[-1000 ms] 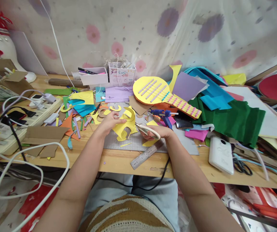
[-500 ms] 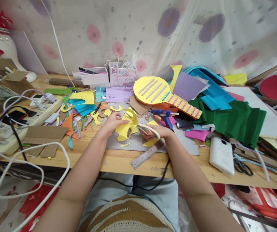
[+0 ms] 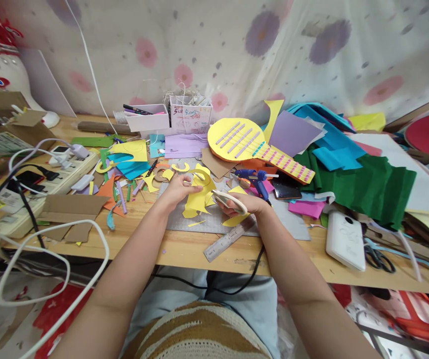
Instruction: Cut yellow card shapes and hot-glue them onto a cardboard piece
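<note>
My left hand [image 3: 180,191] pinches a piece of yellow paper [image 3: 198,198] with a curved cut edge, held above the grey cutting mat [image 3: 175,223]. To its right, my right hand [image 3: 237,203] is closed around the pale handles of a pair of scissors [image 3: 232,201]. The scissors' blades point left at the paper, and the paper partly hides them. A metal ruler [image 3: 224,243] lies slantwise below my right hand. Yellow offcuts [image 3: 180,168] are scattered around the paper.
A yellow paper lute [image 3: 237,139] lies behind my hands, with a blue glue gun [image 3: 254,175] before it. A white power bank [image 3: 345,240] and black scissors [image 3: 379,257] sit at right, near green crepe paper [image 3: 371,187]. Power strips [image 3: 46,187] and cables crowd the left.
The yellow paper has turned slightly in my left hand, and its lower part looks narrower. My right hand and the scissors stay nearly in place.
</note>
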The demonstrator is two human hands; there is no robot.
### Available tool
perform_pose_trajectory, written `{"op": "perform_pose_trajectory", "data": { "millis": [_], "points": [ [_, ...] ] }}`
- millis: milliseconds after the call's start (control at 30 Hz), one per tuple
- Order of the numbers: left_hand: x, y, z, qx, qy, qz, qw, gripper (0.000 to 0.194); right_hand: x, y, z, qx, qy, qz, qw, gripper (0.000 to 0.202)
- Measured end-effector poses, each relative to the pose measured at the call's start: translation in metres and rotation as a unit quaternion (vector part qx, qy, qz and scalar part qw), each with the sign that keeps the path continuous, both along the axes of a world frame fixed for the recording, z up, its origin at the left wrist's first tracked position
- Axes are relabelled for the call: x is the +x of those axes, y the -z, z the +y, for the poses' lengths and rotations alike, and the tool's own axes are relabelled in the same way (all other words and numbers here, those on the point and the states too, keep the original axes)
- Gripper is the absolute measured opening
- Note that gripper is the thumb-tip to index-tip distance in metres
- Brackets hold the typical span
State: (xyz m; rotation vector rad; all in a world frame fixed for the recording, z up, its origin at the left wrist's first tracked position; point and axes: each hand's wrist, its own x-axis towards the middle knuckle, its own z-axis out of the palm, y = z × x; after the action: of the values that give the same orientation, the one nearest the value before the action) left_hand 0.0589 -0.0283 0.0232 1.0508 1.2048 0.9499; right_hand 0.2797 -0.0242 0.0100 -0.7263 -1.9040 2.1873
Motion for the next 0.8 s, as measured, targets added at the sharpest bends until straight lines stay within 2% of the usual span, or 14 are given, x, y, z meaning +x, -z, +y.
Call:
{"op": "perform_pose_trajectory", "data": {
  "millis": [800],
  "points": [
    [-0.0008, 0.0039, 0.0028, 0.005, 0.012, -0.021, 1.0, 0.054, 0.0011, -0.0028, 0.001, -0.013, 0.034, -0.046, 0.998, 0.06]
  ]
}}
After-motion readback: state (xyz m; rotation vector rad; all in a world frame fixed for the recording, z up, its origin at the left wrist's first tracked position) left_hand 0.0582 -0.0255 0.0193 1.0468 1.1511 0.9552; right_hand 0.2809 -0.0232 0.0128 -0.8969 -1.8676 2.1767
